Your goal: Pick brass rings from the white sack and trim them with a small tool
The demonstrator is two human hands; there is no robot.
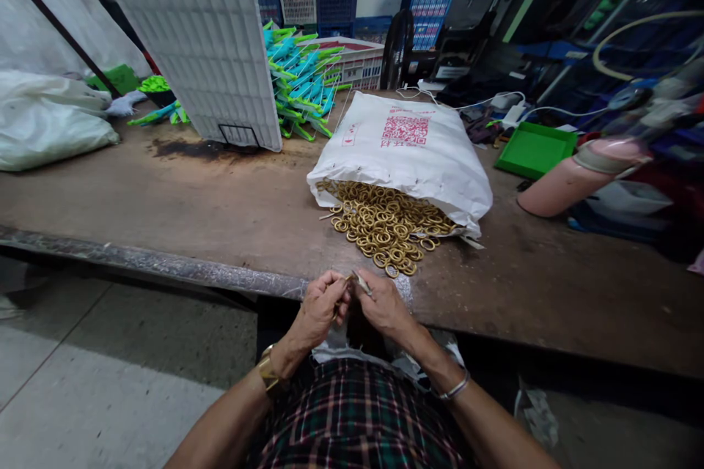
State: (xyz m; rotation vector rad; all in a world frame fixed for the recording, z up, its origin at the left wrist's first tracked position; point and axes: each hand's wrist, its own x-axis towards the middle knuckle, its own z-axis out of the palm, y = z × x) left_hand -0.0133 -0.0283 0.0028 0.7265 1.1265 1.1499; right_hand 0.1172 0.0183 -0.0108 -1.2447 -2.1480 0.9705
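Observation:
My left hand (317,313) is closed just in front of the table's front edge, pinching a small brass-coloured ring (350,278) that shows only in part. Close beside it, my right hand (388,313) is wrapped round a small tool with a pale, flat end (363,283). The tool's tip is by the ring; whether the two touch I cannot tell. Just beyond my hands, a heap of brass-coloured rings (379,226) spills from the open mouth of a white woven sack (352,150) lying on the table.
The brown table (242,212) has a worn front edge. A ribbed white panel (203,37) stands at left, with blue-green plastic parts (302,77) behind it. At right are a green tray (536,149) and a pink bottle (577,179). A black fan (398,50) stands behind the sack.

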